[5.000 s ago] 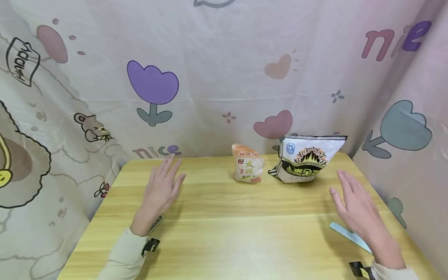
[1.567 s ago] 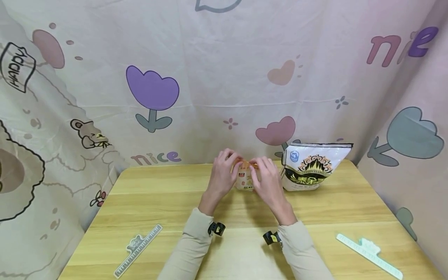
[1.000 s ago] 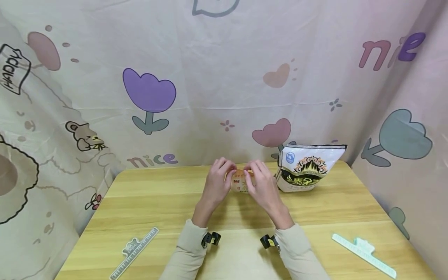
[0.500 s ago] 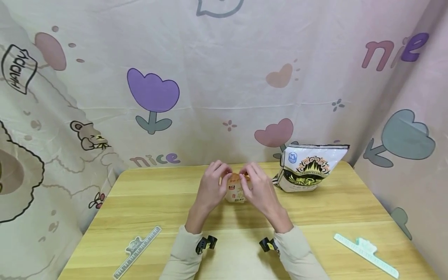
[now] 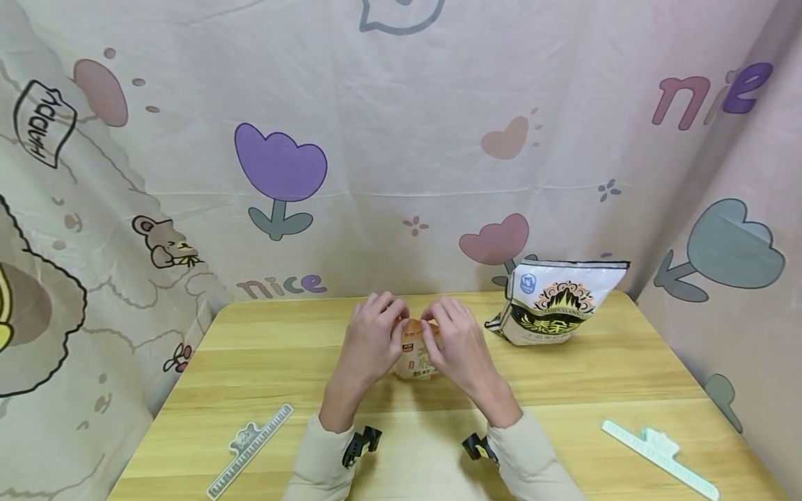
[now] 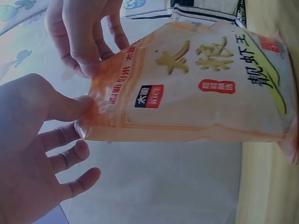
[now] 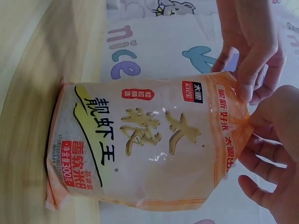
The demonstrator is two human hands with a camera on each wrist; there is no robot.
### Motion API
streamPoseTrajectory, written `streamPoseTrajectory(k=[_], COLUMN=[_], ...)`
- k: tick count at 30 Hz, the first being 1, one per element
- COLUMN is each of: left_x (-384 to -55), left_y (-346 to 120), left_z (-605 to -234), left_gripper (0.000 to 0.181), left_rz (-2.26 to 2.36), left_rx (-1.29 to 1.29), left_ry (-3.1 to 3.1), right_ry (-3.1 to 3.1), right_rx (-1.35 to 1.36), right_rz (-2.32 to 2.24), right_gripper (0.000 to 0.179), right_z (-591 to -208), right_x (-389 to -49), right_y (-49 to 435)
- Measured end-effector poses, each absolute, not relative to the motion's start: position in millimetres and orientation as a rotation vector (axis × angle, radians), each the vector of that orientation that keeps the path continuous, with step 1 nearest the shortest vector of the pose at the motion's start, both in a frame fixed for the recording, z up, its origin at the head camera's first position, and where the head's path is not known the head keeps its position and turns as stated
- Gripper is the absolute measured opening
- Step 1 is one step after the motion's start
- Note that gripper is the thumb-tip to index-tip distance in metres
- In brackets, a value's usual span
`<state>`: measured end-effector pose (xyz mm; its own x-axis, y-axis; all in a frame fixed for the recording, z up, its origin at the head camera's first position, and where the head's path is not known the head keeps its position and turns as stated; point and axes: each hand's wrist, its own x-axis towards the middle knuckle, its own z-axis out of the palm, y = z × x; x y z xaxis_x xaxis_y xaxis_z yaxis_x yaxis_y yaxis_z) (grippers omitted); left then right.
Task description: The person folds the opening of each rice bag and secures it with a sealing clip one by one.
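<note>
A small orange-and-clear bag of rice [image 5: 416,356] stands upright near the middle of the table, its printed front towards the person. My left hand [image 5: 371,341] pinches one top corner between thumb and forefinger, as the left wrist view shows on the bag's orange top band [image 6: 105,93]. At the other side of the top edge my right hand [image 5: 460,344] pinches the plastic, which puckers under the thumb in the right wrist view. The bag's lower end [image 7: 56,149] meets the table there. In the head view, fingers hide parts of the bag's sides.
A larger white and black printed bag [image 5: 554,306] stands at the back right. A grey ruler clip [image 5: 249,449] lies front left, a mint-green ruler clip [image 5: 661,456] front right. A patterned curtain [image 5: 401,139] hangs behind the wooden table [image 5: 301,390].
Both hands came from the table's sides to the rice bag and grip its top. Since then the bag has moved nearer the person and slightly left. The larger bag and ruler clips stay put.
</note>
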<state>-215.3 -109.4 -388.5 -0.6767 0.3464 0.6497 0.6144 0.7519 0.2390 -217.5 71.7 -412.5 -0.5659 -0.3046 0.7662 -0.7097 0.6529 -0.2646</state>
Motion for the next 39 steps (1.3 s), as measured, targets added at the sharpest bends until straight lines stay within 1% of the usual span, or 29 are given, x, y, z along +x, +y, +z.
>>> streamPoseTrajectory(k=[9, 13, 21, 25, 31, 35, 39], left_x=[-210.2, -209.8, -216.7, -219.3, -220.1, -221.1, -220.1], left_y=[-108.4, -105.7, -99.6, -96.6, -97.4, -99.0, -102.4], left_z=[-385.2, -385.8, -393.4, -397.1, -397.2, -395.9, -394.1], left_gripper=[0.011, 0.010, 0.005, 0.003, 0.010, 0.009, 0.009], left_rz=[-0.517, -0.543, -0.697, -0.730, -0.731, -0.748, -0.760], left_rx=[-0.732, -0.742, -0.818, -0.855, -0.813, -0.799, -0.782], left_ry=[-2.355, -2.355, -2.341, -2.339, -2.328, -2.343, -2.359], right_ry=[-2.166, -2.183, -2.247, -2.273, -2.303, -2.327, -2.331], right_rx=[0.764, 0.777, 0.842, 0.876, 0.908, 0.921, 0.934], right_rz=[0.633, 0.675, 0.828, 0.854, 0.829, 0.796, 0.792], right_gripper=[0.004, 0.003, 0.010, 0.010, 0.013, 0.017, 0.017], right_z=[-411.5, -410.6, -411.3, -412.7, -412.6, -413.3, -415.7], right_x=[-216.8, -215.9, -220.2, -222.0, -222.9, -223.5, -224.3], right_y=[70.8, 74.8, 84.7, 88.0, 91.7, 92.8, 91.7])
